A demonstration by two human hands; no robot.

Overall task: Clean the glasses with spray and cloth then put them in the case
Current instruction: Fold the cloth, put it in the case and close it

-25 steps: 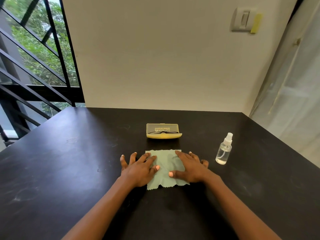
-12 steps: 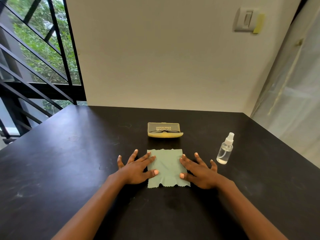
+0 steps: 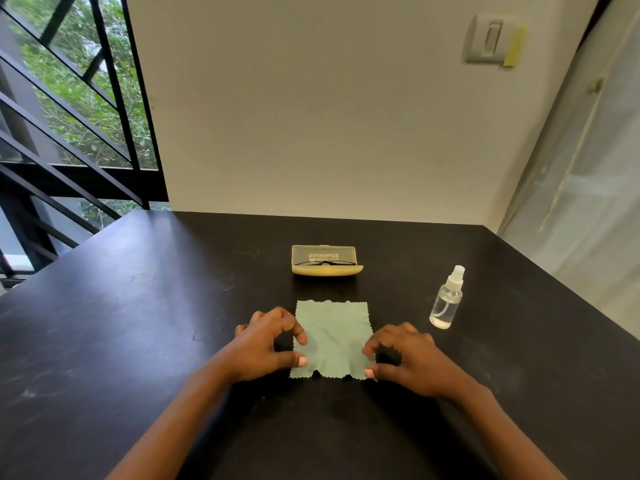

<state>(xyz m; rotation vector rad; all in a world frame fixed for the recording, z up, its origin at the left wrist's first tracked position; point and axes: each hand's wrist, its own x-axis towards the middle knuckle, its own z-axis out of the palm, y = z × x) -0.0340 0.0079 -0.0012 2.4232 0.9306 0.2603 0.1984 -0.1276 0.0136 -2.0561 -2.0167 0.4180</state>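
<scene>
A black-framed window point(image 3: 69, 109) fills the far left, with green leaves behind its bars. The black table point(image 3: 104, 341) starts at its foot; its left edge runs off towards the viewer, and the whole left part of the top is bare, open surface. The far edge meets a pale wall point(image 3: 311, 116).

Left of centre, the left hand point(image 3: 263, 348) rests at the left edge of the green cloth point(image 3: 332, 337). Its fingers are curled and loose, gripping nothing; the thumb tip and one fingertip touch the cloth's edge. The cloth lies flat with zigzag edges, its near edge slightly rumpled.

Beyond the cloth, apart from it, the yellow case point(image 3: 327, 264) stands open with its lid up, and the dark-framed glasses point(image 3: 323, 262) lie inside it.

The right hand point(image 3: 408, 358) mirrors the left at the cloth's right edge, fingers bent, holding nothing, thumb tip on the near right corner.

Further right and a little farther off, a clear spray bottle point(image 3: 446, 301) stands upright, near the right hand but not touching it. Bare tabletop continues to the right edge, with a light switch point(image 3: 490, 39) high on the wall and a pale curtain point(image 3: 588, 202) beyond.
</scene>
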